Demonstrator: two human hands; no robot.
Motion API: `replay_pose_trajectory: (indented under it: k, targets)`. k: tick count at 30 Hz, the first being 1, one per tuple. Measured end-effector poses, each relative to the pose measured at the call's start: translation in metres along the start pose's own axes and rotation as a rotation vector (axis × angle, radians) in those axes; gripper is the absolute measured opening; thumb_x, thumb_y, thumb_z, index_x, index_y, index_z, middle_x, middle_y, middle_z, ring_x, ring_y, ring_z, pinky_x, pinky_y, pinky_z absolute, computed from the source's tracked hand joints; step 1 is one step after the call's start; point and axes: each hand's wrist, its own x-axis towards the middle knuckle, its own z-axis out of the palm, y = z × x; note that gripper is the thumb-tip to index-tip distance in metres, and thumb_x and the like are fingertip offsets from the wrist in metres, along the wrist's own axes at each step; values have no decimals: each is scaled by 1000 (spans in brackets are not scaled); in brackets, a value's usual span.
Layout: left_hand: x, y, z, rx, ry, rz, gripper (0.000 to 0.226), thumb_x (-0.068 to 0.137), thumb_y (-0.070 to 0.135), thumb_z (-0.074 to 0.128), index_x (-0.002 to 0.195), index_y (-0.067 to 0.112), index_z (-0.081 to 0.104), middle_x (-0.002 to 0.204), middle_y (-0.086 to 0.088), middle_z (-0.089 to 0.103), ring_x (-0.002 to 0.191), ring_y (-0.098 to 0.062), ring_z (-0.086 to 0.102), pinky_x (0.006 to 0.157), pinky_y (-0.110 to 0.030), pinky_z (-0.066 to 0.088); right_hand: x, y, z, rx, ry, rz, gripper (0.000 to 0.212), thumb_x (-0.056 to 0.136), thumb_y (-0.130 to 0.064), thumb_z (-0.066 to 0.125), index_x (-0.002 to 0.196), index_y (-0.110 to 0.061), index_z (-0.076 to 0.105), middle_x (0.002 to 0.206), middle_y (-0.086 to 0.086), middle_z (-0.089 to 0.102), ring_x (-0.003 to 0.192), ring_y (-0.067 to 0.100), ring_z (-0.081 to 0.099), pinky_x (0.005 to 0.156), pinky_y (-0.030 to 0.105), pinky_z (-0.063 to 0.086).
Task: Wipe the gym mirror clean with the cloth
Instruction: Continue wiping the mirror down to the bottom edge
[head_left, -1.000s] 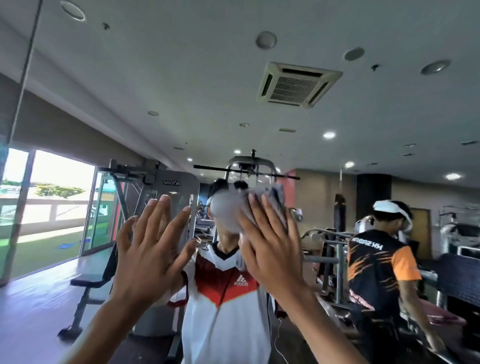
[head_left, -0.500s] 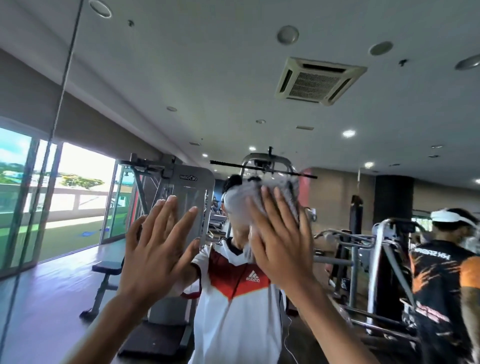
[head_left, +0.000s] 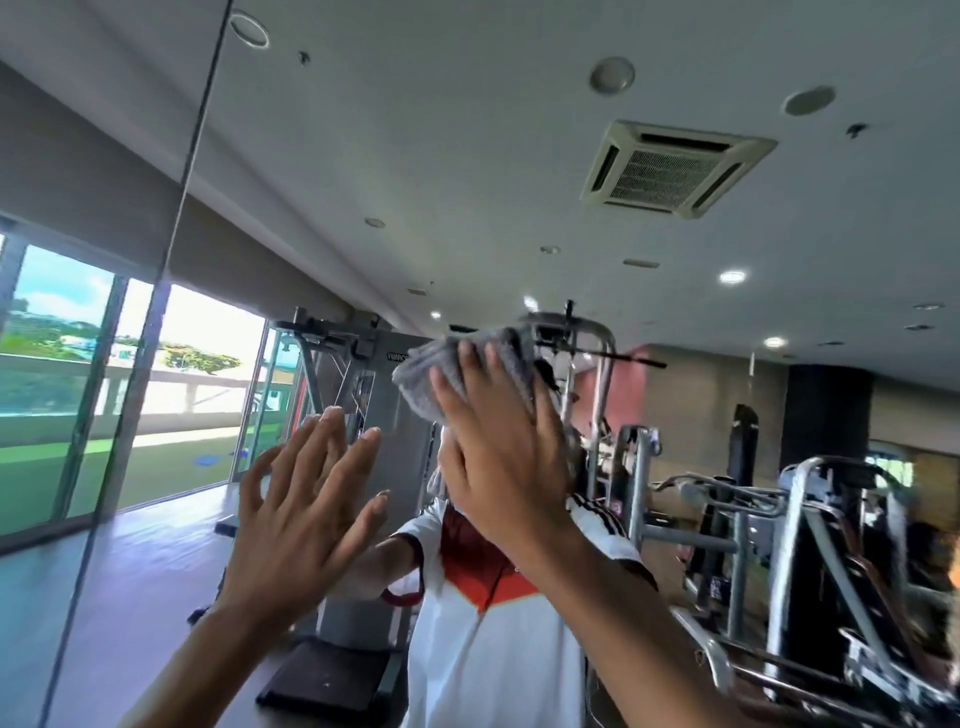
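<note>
Fingers (head_left: 324, 452) straight and spread, presses the probably soft, light cloth (head_left: 421, 371) flat on the mirror (head_left: 467, 156) under the right hand (head_left: 498, 457); left hand (head_left: 296, 525) empty.

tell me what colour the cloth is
The cloth is grey, seen best in the head view.

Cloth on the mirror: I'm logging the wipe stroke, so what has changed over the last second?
The right hand slid the grey cloth leftwards over the mirror, nearer its vertical seam; the view swung too, and the reflected person in orange left it. Unchanged: right fingers flat on the cloth, left hand open, fingers spread, against the glass.
</note>
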Motion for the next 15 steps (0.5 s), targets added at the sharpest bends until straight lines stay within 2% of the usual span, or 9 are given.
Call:
replay_pose_trajectory:
  k: [2,3,7,9,11,13,15]
  targets:
    - [-8,-12,-2,-4,-27,-36,61,98,56,31,152,29,35,162,-9,31,149,-24,25,111,-46,22,-24,4,-5,2,-56,-176,51,101,-33,32,150,-24,42,158,1,36,148,19,31,120,51,21]
    - [-11,-18,-3,-2,-45,-43,61,98,57,30,152,30,35,162,-8,30,149,-24,25,110,-46,22,-25,18,-8,1,-63,-190,51,101,-33,33,150,-25,42,158,1,35,147,18,32,119,51,22]
    - [-17,-45,-13,51,-97,-71,63,101,63,20,152,31,34,162,-10,29,146,-30,29,107,-47,25,32,59,-10,-45,8,57,52,98,-33,35,149,-22,45,158,3,37,148,23,31,115,51,28]
    - [-22,-49,-14,24,-122,-140,66,99,66,19,153,31,35,162,-10,28,146,-30,28,107,-47,24,63,45,-4,-43,27,147,53,98,-33,33,148,-22,47,157,5,39,147,25,32,114,51,27]
    - [-31,-49,-14,-27,-124,-242,68,97,70,19,153,34,33,162,-10,28,147,-30,26,107,-51,26,74,19,5,-39,40,151,55,97,-33,33,148,-21,46,157,7,39,147,27,32,114,51,24]
    - [-41,-53,-12,-65,-131,-326,69,95,73,19,154,38,29,163,-9,25,148,-29,23,106,-58,29,61,-9,8,-39,17,66,56,97,-34,33,150,-20,43,158,8,36,148,27,29,117,51,19]
    - [-50,-63,-13,-97,-142,-411,72,93,75,21,154,39,29,163,-7,22,147,-30,23,105,-63,30,31,-31,8,-29,-81,-164,59,98,-36,29,155,-20,33,162,6,28,151,25,20,121,51,13]
